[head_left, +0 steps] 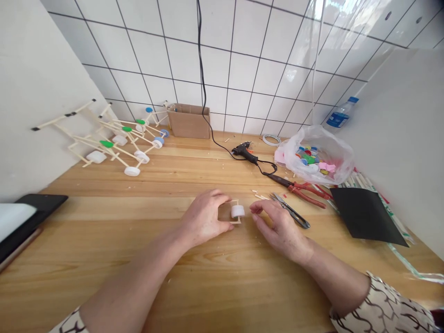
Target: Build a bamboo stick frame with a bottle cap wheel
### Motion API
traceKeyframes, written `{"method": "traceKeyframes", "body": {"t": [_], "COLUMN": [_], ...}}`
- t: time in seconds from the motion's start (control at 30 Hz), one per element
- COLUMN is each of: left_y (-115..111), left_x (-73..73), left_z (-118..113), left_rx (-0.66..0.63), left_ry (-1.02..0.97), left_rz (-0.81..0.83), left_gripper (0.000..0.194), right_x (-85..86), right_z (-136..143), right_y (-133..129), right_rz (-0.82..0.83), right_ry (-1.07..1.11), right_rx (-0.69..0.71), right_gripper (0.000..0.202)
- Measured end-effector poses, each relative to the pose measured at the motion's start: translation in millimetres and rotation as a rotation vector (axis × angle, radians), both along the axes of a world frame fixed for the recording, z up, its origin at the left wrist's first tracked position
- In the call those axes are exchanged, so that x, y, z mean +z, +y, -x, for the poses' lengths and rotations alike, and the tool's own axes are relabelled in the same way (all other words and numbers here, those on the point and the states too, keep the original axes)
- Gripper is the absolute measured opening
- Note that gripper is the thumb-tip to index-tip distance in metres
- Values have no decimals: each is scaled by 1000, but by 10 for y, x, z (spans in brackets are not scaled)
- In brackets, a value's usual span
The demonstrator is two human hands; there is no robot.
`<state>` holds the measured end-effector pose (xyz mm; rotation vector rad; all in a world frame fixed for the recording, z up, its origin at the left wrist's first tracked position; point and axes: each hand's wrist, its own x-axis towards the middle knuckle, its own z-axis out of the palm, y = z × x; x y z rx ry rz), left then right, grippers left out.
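My left hand (207, 216) grips a small frame of thin wooden sticks (235, 222) between thumb and fingers, just above or on the table. A white bottle cap (237, 211) sits between the frame's two side sticks, on its right end. To the right of the cap, a short gap away, is my right hand (277, 226). Its fingers are loosely curled, with thumb and fingertips slightly apart and nothing visible between them. Beyond the right hand lie thread snips (293, 212) and a few short stick pieces (261, 197).
Red-handled pliers (305, 190) and a black glue gun (245, 151) lie farther back. A plastic bag (338, 164) of coloured caps stands right, near a black sheet (366, 215). Stick-and-cap models (120, 143) stand back left, beside a cardboard box (190, 122).
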<state>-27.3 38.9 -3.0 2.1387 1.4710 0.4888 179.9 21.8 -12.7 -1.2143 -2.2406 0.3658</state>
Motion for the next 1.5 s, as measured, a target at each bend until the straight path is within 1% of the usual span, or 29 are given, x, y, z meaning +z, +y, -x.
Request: {"method": "traceKeyframes", "body": {"t": [0.23,0.37,0.43,0.5,0.6,0.63,0.73,0.87,1.0,1.3,1.5], "left_y": [14,7,2,-1,-1,0,3,-1,-5,-4,-2], "left_x": [-19,-9,-5,-3,-4,-6,-9,1,18,-7,-24], "left_z": [6,3,6,12,22,23,22,13,12,22,15], "left_rx": [-24,-13,-15,-23,-35,-37,-41,-48,-56,-57,-50], "left_ry": [-12,-6,-8,-15,-27,-29,-34,-29,-30,-35,-45], "left_rz": [-11,8,11,11,4,2,3,-3,-14,-25,-33], "left_gripper": [47,48,48,47,45,45,45,45,43,44,44], "right_x": [27,85,143,202,234,219,120,5,-17,-106,-79], "right_z": [9,-7,-51,-134,-309,-366,-472,-436,-376,-389,-341], "right_y": [-15,10,43,95,200,235,315,326,299,327,302], "right_rz": [39,-11,-81,-141,-135,-127,-84,-59,-76,-69,-57], "right_ry": [-27,-56,-62,-72,-92,-97,-154,-212,-229,-294,-340], "right_rx": [55,45,11,-56,-197,-225,-238,-196,-188,-193,-199], "right_gripper": [15,18,19,19,12,9,7,9,10,10,13]}}
